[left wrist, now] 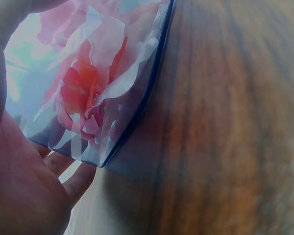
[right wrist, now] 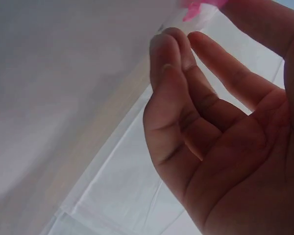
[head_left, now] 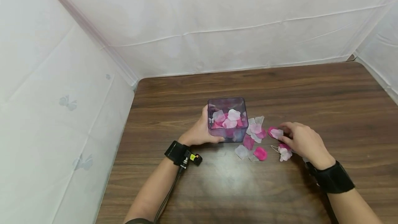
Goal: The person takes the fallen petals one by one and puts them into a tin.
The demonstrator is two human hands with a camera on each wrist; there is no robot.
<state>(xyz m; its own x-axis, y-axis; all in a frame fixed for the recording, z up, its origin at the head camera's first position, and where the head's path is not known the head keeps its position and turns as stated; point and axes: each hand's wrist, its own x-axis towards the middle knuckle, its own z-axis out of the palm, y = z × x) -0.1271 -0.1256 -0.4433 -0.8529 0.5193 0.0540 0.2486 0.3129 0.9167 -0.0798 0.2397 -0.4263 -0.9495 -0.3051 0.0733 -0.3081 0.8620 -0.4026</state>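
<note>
A clear purple square box (head_left: 228,135), holding pink and white fabric petals (head_left: 229,123), stands on the table. My left hand (head_left: 199,130) grips its left side, the thumb along the near wall; the left wrist view shows petals (left wrist: 83,83) through that wall. To the right, my right hand (head_left: 304,141) pinches a few pink and pale petals (head_left: 276,133) by their edge. A bright pink bit of petal (right wrist: 198,9) shows at the fingertips in the right wrist view, partly cut off by the frame.
Between box and right hand lie loose petals (head_left: 255,129), with more petals (head_left: 252,152) nearer me. A white flower-like piece with a thin loop (head_left: 285,154) lies by the right hand. White sheeting (head_left: 199,53) hangs behind the brown wooden table (head_left: 168,113).
</note>
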